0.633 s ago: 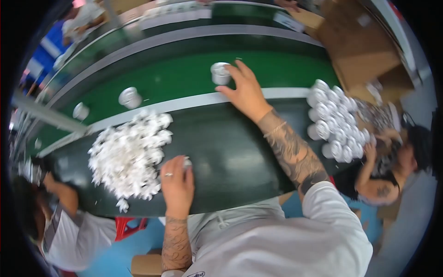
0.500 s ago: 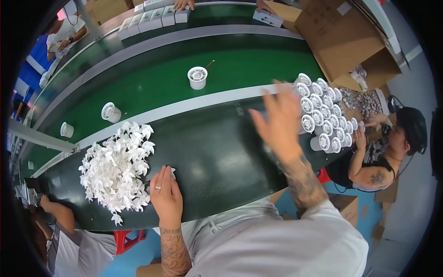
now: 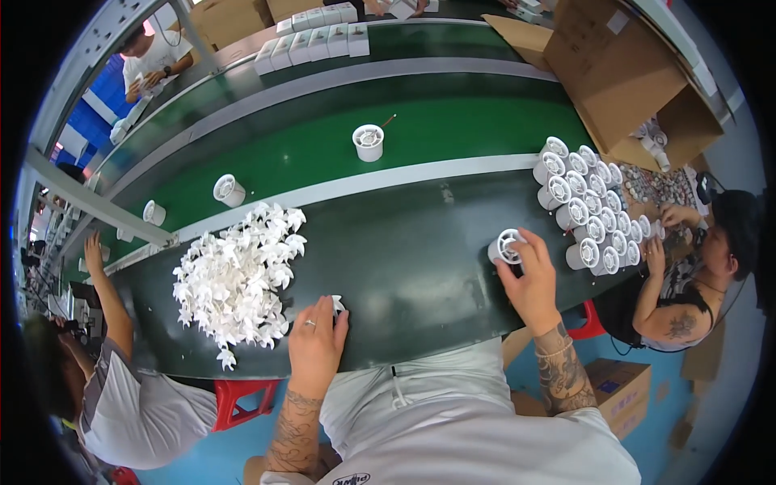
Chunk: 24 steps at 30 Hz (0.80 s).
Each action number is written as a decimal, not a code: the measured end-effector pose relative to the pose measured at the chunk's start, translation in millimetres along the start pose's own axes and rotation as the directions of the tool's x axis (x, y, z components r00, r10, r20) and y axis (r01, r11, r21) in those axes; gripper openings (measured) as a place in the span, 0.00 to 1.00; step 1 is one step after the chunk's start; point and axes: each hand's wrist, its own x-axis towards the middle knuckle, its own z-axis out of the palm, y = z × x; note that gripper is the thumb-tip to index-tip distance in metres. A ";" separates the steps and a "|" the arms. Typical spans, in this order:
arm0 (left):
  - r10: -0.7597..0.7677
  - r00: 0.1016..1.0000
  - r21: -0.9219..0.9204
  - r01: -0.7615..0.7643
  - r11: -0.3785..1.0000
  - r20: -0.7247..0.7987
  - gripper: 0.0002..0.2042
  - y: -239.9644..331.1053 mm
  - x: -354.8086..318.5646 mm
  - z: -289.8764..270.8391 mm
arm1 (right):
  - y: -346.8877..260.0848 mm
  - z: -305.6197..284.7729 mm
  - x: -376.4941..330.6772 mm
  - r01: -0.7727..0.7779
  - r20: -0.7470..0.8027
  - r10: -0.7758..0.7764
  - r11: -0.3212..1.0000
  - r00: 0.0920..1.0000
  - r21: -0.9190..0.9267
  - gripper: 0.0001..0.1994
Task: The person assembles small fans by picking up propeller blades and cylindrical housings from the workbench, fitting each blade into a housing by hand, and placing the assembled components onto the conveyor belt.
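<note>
My right hand (image 3: pixel 530 284) grips a round white plastic cup-shaped housing (image 3: pixel 507 246) with a spoked ring in its top, between thumb and fingers, just over the dark table (image 3: pixel 412 267). My left hand (image 3: pixel 317 341) is closed, palm down at the table's near edge, with the tip of a small white bladed fan wheel (image 3: pixel 338 305) showing beside its fingertips. Left of it lies a heap of the same white fan wheels (image 3: pixel 234 279). To the right of my right hand, several like white housings (image 3: pixel 594 212) stand in close rows.
A green conveyor (image 3: pixel 299 145) runs beyond the table, carrying a white housing with a wire (image 3: pixel 369 143) and others farther left. Small white boxes (image 3: pixel 315 47) line the far side. A large cardboard box (image 3: pixel 622 73) stands at far right. Co-workers sit on both sides.
My right hand has come back toward me from the rows of housings and now holds one. My left hand keeps the fan wheel. The whole view has shifted.
</note>
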 end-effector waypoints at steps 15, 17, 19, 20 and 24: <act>-0.128 0.988 -0.127 0.138 0.982 0.090 0.08 -9.2 -3.4 -20.4 | 6.4 30.2 -4.0 0.039 -0.036 -0.032 0.978 0.999 0.207 0.14; -0.174 0.984 -0.188 0.180 0.965 0.048 0.07 -1.4 -7.9 -14.5 | 5.8 31.8 -1.9 0.066 -0.032 -0.061 0.976 0.998 0.209 0.14; -0.197 0.978 -0.208 0.206 0.956 0.064 0.08 9.1 -10.2 -15.8 | 1.7 35.0 2.6 0.182 -0.067 -0.171 0.962 0.983 0.203 0.14; -0.299 0.944 -0.256 0.327 0.910 0.141 0.08 14.6 -7.6 -18.0 | -2.0 37.4 3.6 0.142 -0.033 -0.138 0.956 0.990 0.257 0.13; -0.411 0.813 -0.759 0.556 0.340 0.412 0.06 33.2 -3.4 2.8 | -7.4 38.5 -6.8 -0.312 0.263 0.179 0.686 0.948 0.657 0.09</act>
